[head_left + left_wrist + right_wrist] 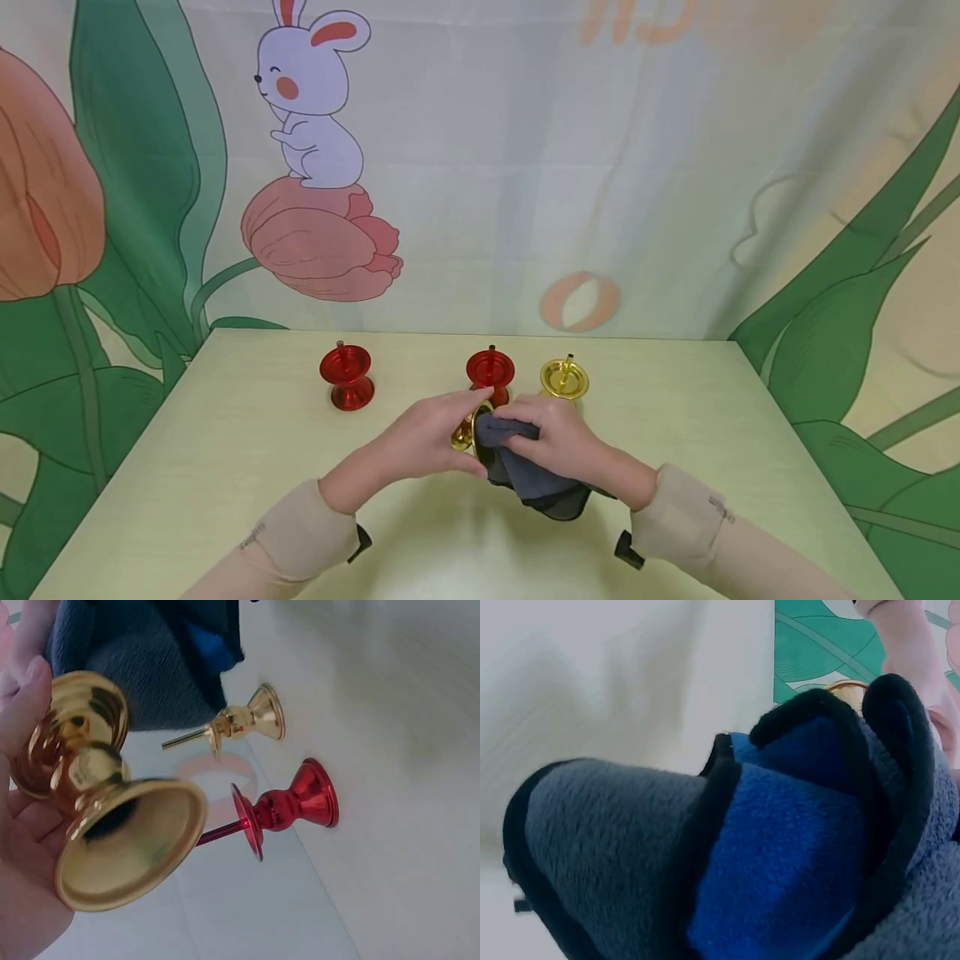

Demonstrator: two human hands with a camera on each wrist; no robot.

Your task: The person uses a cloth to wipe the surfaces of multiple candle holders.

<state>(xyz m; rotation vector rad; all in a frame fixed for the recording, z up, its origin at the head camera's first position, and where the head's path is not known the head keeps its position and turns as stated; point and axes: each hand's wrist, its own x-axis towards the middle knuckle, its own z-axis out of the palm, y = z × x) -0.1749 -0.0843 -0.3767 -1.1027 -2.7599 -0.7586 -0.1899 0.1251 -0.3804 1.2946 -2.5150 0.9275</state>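
Observation:
My left hand (433,435) grips a gold candle holder (90,765) that is tilted on its side, its hollow base facing the left wrist camera. In my right hand (558,437) is a bunched grey cloth (536,477) with dark edging and a blue inner side (780,847). The cloth touches the gold holder's dish end in the head view. Most of the right hand is hidden behind the cloth in the right wrist view. Just beyond the hands stand a red candle holder (491,369) and a second gold candle holder (565,379), both upright.
Another red candle holder (349,375) stands upright to the left, near the back of the pale table (225,467). Behind the table's back edge hangs a curtain (480,167) printed with a rabbit and flowers.

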